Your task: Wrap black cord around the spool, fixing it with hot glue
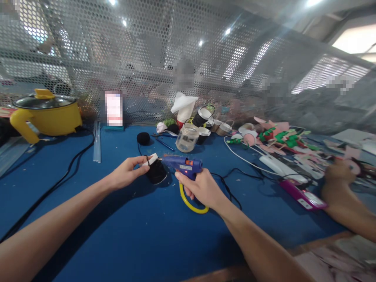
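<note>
My right hand [201, 189] grips a blue glue gun [183, 164] with a yellow stand loop [190, 203] below it; its nozzle points left at a small white piece. My left hand [129, 171] pinches that white piece [152, 159] against the top of a black cup-shaped object [156, 173] resting on the blue table [141, 231]. The gun's black cord [227, 188] trails off to the right.
A yellow pot [44, 113] with a lid stands back left, its black cable [58, 180] crossing the table. A clear jar [187, 138], paper cups [202, 117] and pink and green cut-outs [279, 137] lie behind. Another person's hand [337, 176] works at right near a magenta tool [302, 196].
</note>
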A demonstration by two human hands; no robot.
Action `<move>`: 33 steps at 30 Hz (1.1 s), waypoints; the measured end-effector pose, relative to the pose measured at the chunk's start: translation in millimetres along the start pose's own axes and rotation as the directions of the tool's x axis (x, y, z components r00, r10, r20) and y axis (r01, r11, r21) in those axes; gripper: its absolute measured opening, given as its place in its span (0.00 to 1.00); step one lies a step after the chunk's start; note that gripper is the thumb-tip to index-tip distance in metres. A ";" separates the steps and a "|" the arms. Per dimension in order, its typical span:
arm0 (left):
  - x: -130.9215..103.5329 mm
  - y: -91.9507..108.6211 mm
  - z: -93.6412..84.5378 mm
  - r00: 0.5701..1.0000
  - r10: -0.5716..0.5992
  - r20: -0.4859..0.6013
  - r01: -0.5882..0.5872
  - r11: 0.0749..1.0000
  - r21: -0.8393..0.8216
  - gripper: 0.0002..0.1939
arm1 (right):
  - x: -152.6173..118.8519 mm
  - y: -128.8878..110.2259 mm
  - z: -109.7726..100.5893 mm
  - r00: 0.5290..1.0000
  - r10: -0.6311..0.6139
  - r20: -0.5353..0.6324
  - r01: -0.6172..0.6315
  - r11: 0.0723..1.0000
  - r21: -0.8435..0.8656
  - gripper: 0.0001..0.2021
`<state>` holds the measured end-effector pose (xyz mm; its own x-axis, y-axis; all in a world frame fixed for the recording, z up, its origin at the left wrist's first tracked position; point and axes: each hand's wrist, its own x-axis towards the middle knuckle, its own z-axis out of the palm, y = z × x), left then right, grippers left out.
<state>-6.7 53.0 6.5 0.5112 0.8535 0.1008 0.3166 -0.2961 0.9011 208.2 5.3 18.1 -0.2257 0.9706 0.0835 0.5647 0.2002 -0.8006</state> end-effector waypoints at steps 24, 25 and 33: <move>0.5 0.6 -1.6 1.000 0.020 0.014 -0.020 1.000 0.018 0.11 | -1.5 -4.3 0.2 0.999 -0.032 0.005 0.032 0.999 0.002 0.18; 0.3 0.5 -1.6 1.000 0.016 0.011 -0.016 1.000 0.018 0.11 | -1.4 -4.4 0.2 1.000 -0.027 0.000 0.027 1.000 0.005 0.18; 0.0 1.7 -0.9 1.000 0.002 0.017 -0.003 1.000 0.022 0.11 | -1.1 -3.0 0.6 0.999 -0.034 -0.003 0.034 0.999 0.017 0.18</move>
<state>-6.9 52.9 8.4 0.5254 0.8454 0.0957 0.3331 -0.3079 0.8912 206.3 3.5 20.1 -0.2428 0.9636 0.1123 0.5431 0.2309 -0.8073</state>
